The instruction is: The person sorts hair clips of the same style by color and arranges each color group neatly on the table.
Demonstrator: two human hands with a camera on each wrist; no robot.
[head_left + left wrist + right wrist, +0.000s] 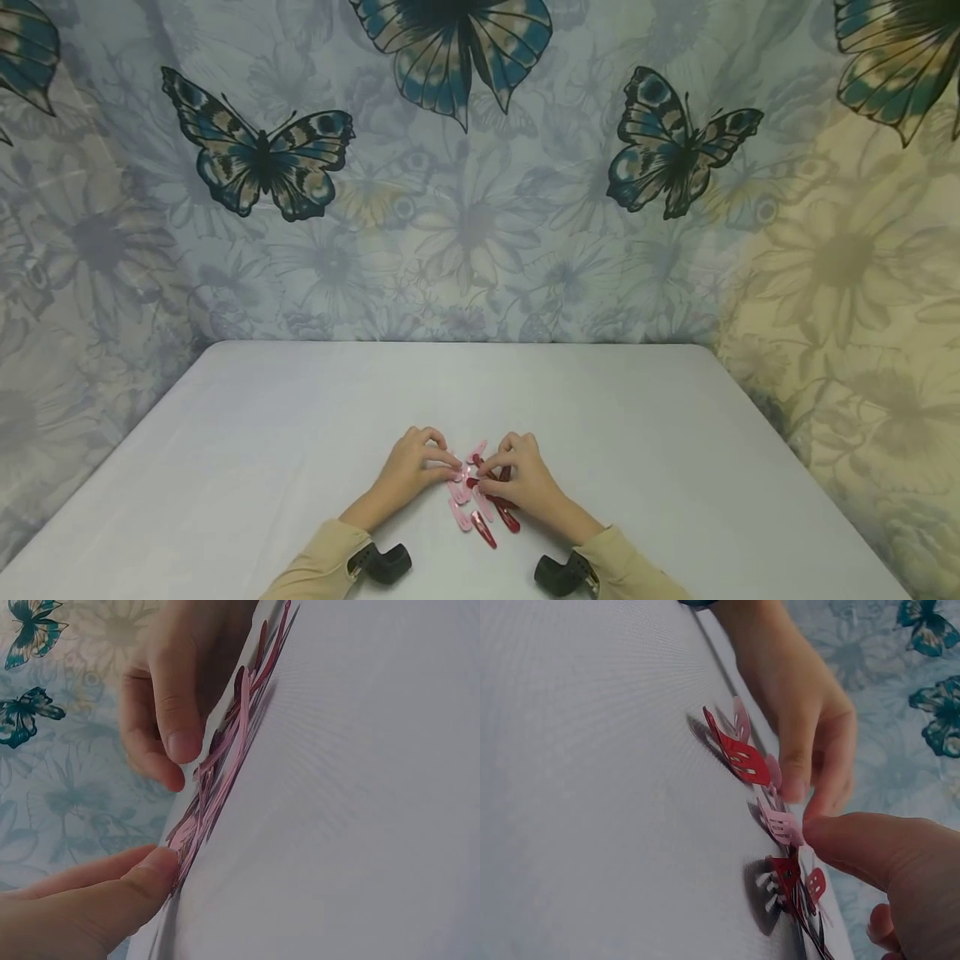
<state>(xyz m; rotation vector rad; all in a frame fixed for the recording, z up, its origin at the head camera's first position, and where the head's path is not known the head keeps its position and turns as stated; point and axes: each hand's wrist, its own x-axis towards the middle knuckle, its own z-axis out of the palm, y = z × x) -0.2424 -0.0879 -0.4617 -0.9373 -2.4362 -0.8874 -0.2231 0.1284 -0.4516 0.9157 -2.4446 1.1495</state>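
Note:
Pink and red snap hair clips lie in a loose pile on the white table (300,425). My left hand (412,463) is at the pile's left side, its thumb and finger pinching the end of a pink hair clip (184,836). From the right, my right hand (525,479) reaches over the clips, thumb and fingertip apart, with nothing visible between them. Near its thumb in the right wrist view is another pink clip (782,827). A red clip (483,529) lies at the near edge of the pile, and a larger red clip (742,759) stands tilted.
Black wrist devices (384,563) sit at both sleeve cuffs. Behind the table hangs a patterned backdrop (480,225) with butterflies and flowers. The table's far edge meets this backdrop.

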